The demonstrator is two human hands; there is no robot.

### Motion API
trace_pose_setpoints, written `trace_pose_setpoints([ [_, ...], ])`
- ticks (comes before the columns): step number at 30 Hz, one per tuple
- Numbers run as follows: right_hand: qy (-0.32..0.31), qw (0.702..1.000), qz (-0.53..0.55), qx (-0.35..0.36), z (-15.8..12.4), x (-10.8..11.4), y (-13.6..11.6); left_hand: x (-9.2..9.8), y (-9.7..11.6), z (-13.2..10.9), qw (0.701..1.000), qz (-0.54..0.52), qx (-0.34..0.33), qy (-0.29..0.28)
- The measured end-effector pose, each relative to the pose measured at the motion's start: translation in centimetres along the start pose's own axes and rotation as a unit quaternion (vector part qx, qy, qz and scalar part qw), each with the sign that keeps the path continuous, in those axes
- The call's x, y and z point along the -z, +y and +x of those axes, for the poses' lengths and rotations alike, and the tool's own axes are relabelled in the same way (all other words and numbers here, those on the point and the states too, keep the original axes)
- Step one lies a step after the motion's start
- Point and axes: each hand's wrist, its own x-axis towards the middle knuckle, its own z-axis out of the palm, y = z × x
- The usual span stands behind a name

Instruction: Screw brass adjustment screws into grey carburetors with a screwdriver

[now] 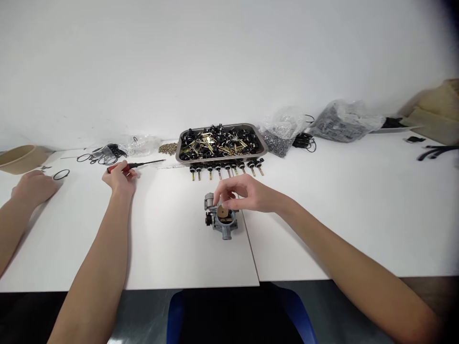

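While the grey metal carburettor body [226, 232] stands on the white worktop [172, 239] under the right hand [247, 192], the work looks partway along: a flat brass-coloured plate [223, 211] sits in the body's round opening; black-and-brass fittings [218, 168] lie loose beyond that hand; it is half curled, and whether it pinches anything cannot be told; the left hand [120, 180] grips a red-and-black screwdriver [132, 165].

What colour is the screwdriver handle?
The handle is red and black, clearest in the head view.
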Motion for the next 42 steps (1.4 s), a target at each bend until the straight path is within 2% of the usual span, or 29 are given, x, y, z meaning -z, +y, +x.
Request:
trace_pose_setpoints([
  [3, -0.03, 0.999, -0.034, 0.01, -0.1, 0.1, -0.2, 0.0, 0.0, -0.1, 1.0, -0.001, -0.002, -0.005],
  [11, -0.055, 0.995, -0.079, 0.006, -0.3, -0.2, -0.9, 0.1, -0.4, 0.3, 1.0, -0.002, -0.009, -0.002],
  [42, -0.058, 0.995, -0.085, -0.01, -0.3, -0.4, -0.7, 0.1, -0.1, 0.1, 1.0, 0.008, 0.001, -0.013],
])
